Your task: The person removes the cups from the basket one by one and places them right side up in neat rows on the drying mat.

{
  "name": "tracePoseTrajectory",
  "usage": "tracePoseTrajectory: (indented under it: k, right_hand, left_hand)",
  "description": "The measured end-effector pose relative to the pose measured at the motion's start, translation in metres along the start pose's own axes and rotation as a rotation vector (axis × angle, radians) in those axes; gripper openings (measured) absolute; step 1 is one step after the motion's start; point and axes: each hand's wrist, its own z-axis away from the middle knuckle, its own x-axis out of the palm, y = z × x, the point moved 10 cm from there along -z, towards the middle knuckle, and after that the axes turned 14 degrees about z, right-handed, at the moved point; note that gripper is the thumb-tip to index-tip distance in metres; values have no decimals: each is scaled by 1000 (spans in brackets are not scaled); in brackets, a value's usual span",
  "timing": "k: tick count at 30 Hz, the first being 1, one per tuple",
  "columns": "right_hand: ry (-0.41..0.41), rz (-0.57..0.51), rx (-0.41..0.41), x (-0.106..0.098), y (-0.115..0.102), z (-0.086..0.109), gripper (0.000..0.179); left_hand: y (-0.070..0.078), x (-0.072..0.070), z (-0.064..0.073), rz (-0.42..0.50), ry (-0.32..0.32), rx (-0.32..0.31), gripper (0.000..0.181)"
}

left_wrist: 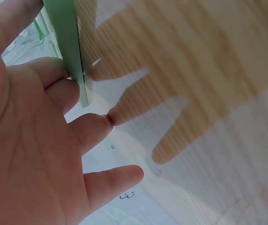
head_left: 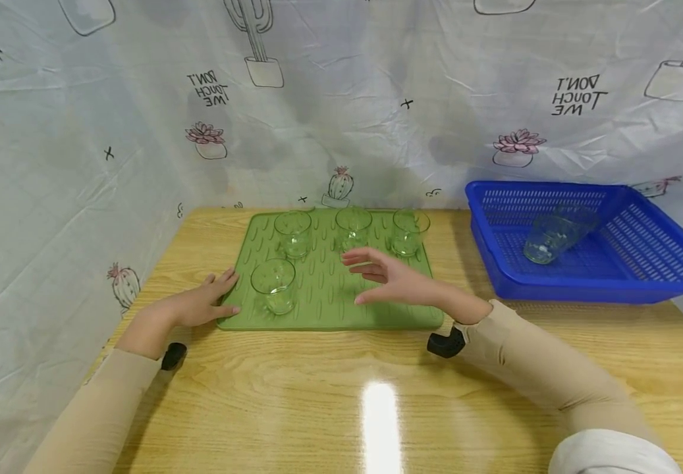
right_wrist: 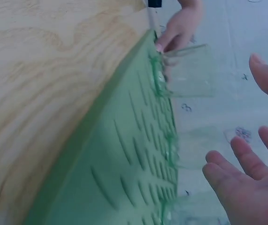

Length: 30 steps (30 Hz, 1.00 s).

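Observation:
A green ridged mat (head_left: 323, 319) lies on the wooden table. Three clear glasses stand upright in a row along its far side: one at left (head_left: 294, 237), a middle glass (head_left: 353, 222) and a right glass (head_left: 408, 238). Nearer the front left stands another glass (head_left: 274, 289), also seen beside the mat's far corner in the right wrist view. My left hand (head_left: 199, 306) rests at the mat's left edge, fingers spread, thumb on the corner. Above the mat's right half, my right hand (head_left: 397, 280) is held with fingers apart and thumb below, holding nothing.
A blue plastic basket (head_left: 590, 289) stands at the right of the table, with two clear glasses (head_left: 545, 240) lying tilted inside it. A white printed sheet (head_left: 347, 118) hangs behind the table and along its left side. Bare wood (head_left: 282, 395) stretches before the mat.

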Motion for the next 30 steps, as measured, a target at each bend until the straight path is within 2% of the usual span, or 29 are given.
tracePoseTrajectory:
  k: [10, 13, 19, 25, 30]
  right_hand:
    - [44, 146, -1, -34, -9, 44, 52]
    - [53, 158, 5, -48, -11, 59, 46]
    - [140, 206, -5, -81, -14, 86, 39]
    - [208, 268, -26, -104, -19, 110, 39]
    - [280, 339, -9, -125, -24, 129, 36]
  left_hand:
    - [0, -1, 1, -11, 7, 1, 88]
    - [0, -1, 1, -16, 5, 1, 88]
    - [0, -2, 1, -7, 3, 8, 88]
    - [0, -1, 0, -19, -5, -6, 89]
    - [2, 0, 0, -12, -11, -17, 89]
